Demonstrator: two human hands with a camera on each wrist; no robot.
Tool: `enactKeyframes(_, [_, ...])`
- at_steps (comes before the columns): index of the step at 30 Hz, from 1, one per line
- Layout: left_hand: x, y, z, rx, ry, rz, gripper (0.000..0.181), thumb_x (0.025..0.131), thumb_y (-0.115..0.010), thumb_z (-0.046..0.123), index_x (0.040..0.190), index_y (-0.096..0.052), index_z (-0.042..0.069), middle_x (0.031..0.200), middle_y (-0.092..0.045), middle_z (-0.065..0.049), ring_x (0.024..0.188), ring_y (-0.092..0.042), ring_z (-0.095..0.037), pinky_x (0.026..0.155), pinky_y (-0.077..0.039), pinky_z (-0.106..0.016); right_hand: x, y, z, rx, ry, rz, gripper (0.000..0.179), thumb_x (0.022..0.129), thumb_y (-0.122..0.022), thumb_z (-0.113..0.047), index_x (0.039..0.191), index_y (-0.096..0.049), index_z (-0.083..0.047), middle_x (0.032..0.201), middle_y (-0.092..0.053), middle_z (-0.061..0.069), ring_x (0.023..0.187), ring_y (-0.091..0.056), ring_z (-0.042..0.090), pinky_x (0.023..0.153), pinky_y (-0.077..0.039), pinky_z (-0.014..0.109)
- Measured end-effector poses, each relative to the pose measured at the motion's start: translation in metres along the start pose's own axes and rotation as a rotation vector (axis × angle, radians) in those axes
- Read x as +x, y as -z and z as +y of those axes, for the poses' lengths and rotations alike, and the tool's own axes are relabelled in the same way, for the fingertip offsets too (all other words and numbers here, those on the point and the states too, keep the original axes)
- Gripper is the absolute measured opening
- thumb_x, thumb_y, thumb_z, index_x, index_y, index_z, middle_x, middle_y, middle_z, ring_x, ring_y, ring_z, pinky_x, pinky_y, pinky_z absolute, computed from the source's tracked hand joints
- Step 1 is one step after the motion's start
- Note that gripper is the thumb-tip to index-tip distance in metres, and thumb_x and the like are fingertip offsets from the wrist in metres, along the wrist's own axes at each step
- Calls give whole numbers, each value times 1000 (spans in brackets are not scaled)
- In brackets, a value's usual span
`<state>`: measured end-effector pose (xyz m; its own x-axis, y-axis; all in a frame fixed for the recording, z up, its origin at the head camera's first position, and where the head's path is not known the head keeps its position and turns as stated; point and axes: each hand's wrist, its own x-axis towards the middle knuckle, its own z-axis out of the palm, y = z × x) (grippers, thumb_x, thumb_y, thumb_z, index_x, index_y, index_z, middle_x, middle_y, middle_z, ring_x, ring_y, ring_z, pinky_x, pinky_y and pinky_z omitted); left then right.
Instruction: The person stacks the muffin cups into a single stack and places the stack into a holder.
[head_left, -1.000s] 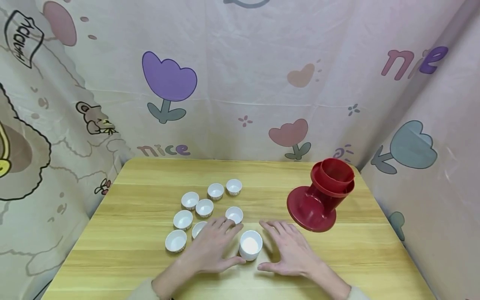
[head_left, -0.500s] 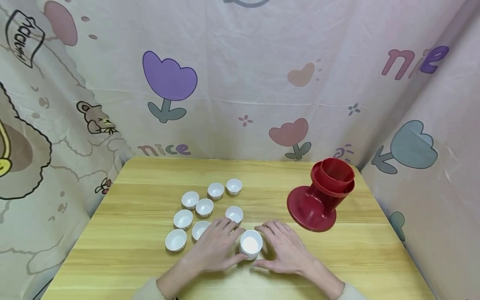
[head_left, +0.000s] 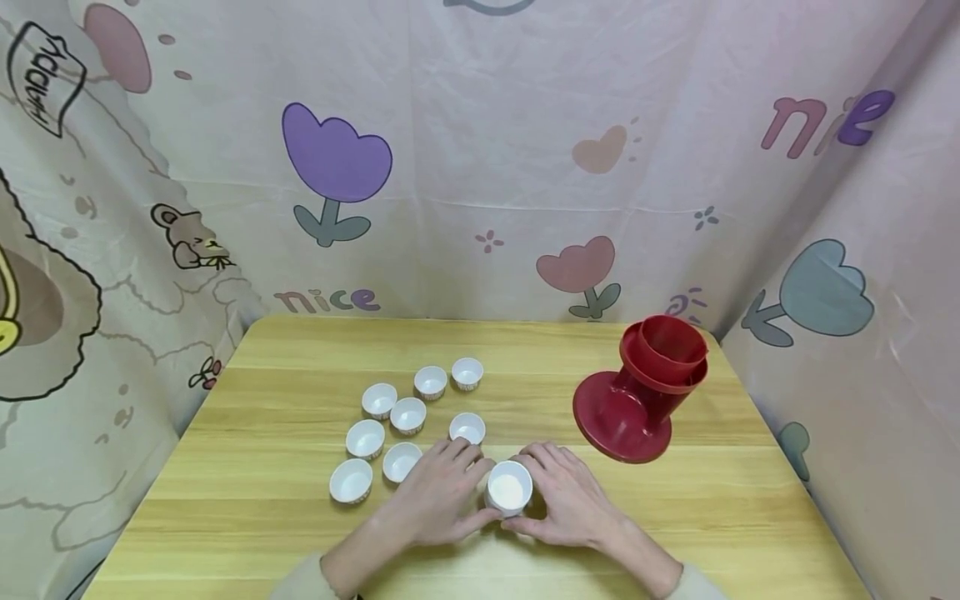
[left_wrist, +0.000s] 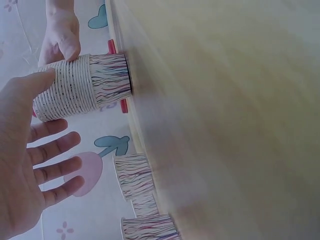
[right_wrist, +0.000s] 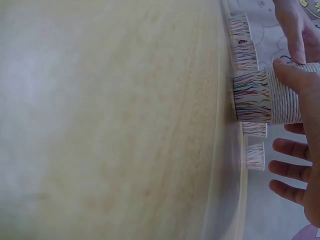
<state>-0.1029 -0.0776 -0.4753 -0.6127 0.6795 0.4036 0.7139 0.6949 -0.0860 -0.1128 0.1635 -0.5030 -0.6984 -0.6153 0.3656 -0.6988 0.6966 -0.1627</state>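
In the head view a stack of white paper baking cups (head_left: 510,490) stands upright near the table's front middle. My left hand (head_left: 442,493) holds its left side and my right hand (head_left: 572,493) its right. The left wrist view shows many nested rims on the stack (left_wrist: 75,89) and wavy coloured lines on its lowest cup. There my left thumb lies on the rims, with the other fingers fairly straight. The right thumb presses the stack (right_wrist: 252,97) in the right wrist view. Its base appears to touch the table.
Several single baking cups (head_left: 408,416) stand spread to the left and behind; one cup (head_left: 467,428) is just beyond my left fingers. At the right stands a red stand (head_left: 626,421) with a round base and cup-shaped top. A printed curtain (head_left: 450,208) surrounds the wooden table (head_left: 285,350).
Both hands have closed in on the stack from either side, the right hand moving left. The stack has shifted slightly to the right. The single cups and red stand have stayed put.
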Motion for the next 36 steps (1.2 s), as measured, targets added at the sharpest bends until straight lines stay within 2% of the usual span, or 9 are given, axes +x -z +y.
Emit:
enactKeyframes(8, [6,-3,-1,15,-4,-5,59,85,-49,72,109,-63,20,99,-63,4,95,-56,-14,81,-51,-29,0,-1,3,-3,-5,19,58,71,-68,-70,110,-57,-29,108,-54,-15,100,-53,2,86,-51,26])
enactKeyframes(11, [8,-4,-1,26,-12,-4,58,85,-48,72,107,-62,20,99,-62,4,95,-56,-14,80,-51,-29,0,0,4,19,-9,20,57,70,-70,-67,109,-58,-27,107,-55,-14,100,-53,4,89,-51,28])
enactKeyframes(15, [12,-5,0,24,-13,-4,57,86,-48,72,107,-61,21,99,-63,5,96,-57,-15,82,-51,-30,0,0,7,26,-24,18,57,68,-74,-63,108,-58,-27,105,-55,-15,100,-53,3,92,-50,29])
enactKeyframes(24, [18,-8,0,5,-7,-38,56,87,-47,71,111,-62,21,102,-63,6,100,-58,-15,87,-51,-30,0,0,14,-10,-39,23,59,64,-75,-64,105,-57,-26,100,-54,-16,96,-53,2,91,-51,29])
enactKeyframes(31, [19,-6,-6,14,-12,-67,58,88,-48,70,114,-62,20,107,-64,4,103,-58,-15,90,-51,-32,0,3,18,-11,-66,-2,61,64,-76,-63,108,-57,-26,100,-55,-16,94,-54,2,82,-51,27])
enactKeyframes(36, [19,-5,-14,31,22,-99,60,86,-51,69,117,-61,19,109,-63,2,105,-58,-17,90,-51,-33,1,6,20,-11,-90,-14,62,63,-77,-62,109,-57,-27,100,-55,-16,95,-53,2,82,-51,27])
